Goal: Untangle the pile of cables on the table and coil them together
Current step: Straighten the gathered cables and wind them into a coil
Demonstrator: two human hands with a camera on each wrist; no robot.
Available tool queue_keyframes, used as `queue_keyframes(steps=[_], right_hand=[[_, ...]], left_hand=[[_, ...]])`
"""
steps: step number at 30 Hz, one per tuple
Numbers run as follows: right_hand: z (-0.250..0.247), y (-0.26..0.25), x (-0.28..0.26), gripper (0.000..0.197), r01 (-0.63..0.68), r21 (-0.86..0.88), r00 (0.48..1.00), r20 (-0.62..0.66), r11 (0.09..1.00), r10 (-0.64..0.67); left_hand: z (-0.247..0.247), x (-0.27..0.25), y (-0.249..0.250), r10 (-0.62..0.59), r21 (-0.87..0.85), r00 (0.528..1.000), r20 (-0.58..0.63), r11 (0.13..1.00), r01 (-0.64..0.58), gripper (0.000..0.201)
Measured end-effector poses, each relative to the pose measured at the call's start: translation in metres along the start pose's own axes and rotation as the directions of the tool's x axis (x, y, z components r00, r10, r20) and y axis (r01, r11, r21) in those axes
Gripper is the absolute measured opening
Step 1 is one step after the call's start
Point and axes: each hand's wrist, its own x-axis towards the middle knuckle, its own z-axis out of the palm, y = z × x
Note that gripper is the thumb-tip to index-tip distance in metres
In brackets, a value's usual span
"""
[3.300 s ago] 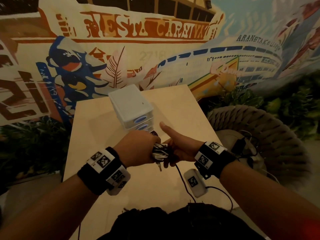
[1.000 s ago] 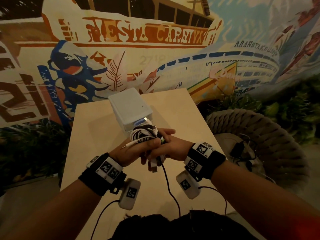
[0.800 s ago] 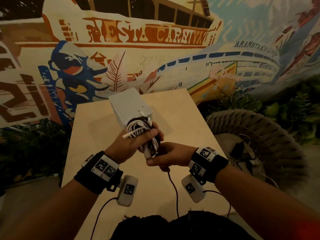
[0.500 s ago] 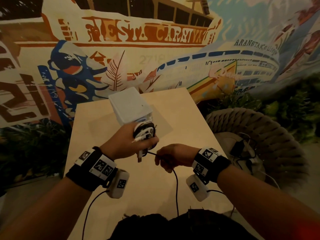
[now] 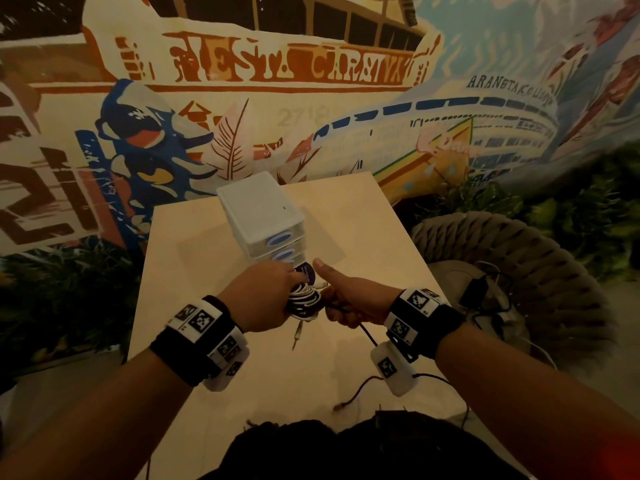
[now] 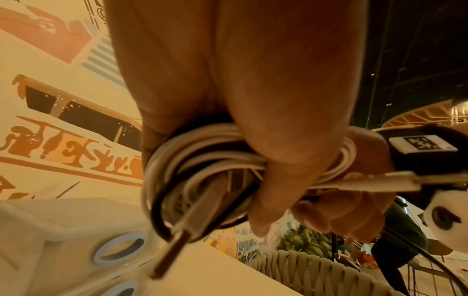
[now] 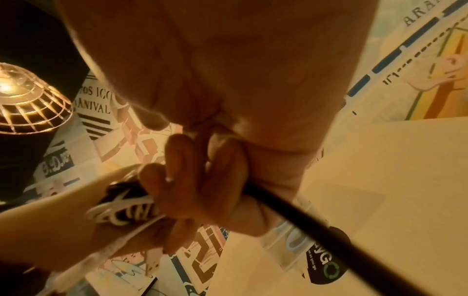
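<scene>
My left hand [image 5: 273,299] grips a coil of white and black cables [image 5: 304,303] above the middle of the wooden table [image 5: 207,271]. In the left wrist view the coil [image 6: 202,180] is wound round my curled fingers, and a metal plug [image 6: 172,252] hangs from it. That plug [image 5: 296,337] dangles below the coil in the head view. My right hand [image 5: 349,299] is pressed against the coil with its thumb raised, and it grips the loose black cable [image 5: 367,336]. This cable [image 7: 316,224] runs out of my fist toward my body, and its free end [image 5: 341,405] lies on the table.
A white drawer box [image 5: 263,216] with blue oval handles stands just behind my hands. A woven rope chair [image 5: 519,271] with a charger on its seat sits to the right of the table. A painted mural wall rises behind the table.
My hands have come together again and dropped lower. The coil has turned in my left hand, with its plug now hanging down. My right hand has slid along the black cable to the coil.
</scene>
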Motion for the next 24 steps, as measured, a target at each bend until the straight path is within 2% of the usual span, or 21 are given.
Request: queue_keyframes(steps=[2,5,10,12,16,19,21,24], right_hand=[[0.000,0.002,0.002,0.084,0.008,-0.049,1.000,0.019,0.999,-0.007],[0.000,0.001,0.004,0.081,-0.013,-0.150,1.000,-0.014,0.989,0.011],[0.000,-0.012,0.002,0.042,0.071,-0.441,0.995,-0.037,0.895,-0.097],[0.001,-0.020,0.003,0.042,0.082,-0.516,0.993,-0.031,0.853,-0.115],[0.013,-0.029,0.014,0.030,-0.005,-0.710,0.999,-0.028,0.704,-0.021],[0.023,-0.028,0.024,0.024,-0.100,-0.810,0.995,-0.092,0.577,0.044],[0.029,-0.025,0.027,0.023,-0.148,-0.825,0.989,-0.139,0.545,0.058],[0.033,-0.021,0.028,0.026,-0.136,-0.831,0.986,-0.167,0.539,-0.009]], left_hand=[[0.002,0.001,0.000,0.011,0.007,1.000,0.002,1.000,-0.011,0.033],[0.001,-0.001,0.003,-0.021,0.035,0.997,0.071,0.999,0.019,0.039],[-0.003,-0.001,0.013,-0.052,0.167,0.988,0.147,0.986,0.027,0.015],[-0.003,0.001,0.018,-0.053,0.192,0.987,0.153,0.981,0.023,0.018],[-0.004,0.008,0.026,-0.069,0.189,0.983,0.170,0.981,0.036,0.019],[0.001,0.010,0.028,-0.077,0.221,0.977,0.198,0.975,0.032,0.016],[0.003,0.008,0.027,-0.082,0.233,0.975,0.208,0.972,0.032,0.017],[0.003,0.008,0.026,-0.109,0.224,0.972,0.206,0.973,0.062,0.014]])
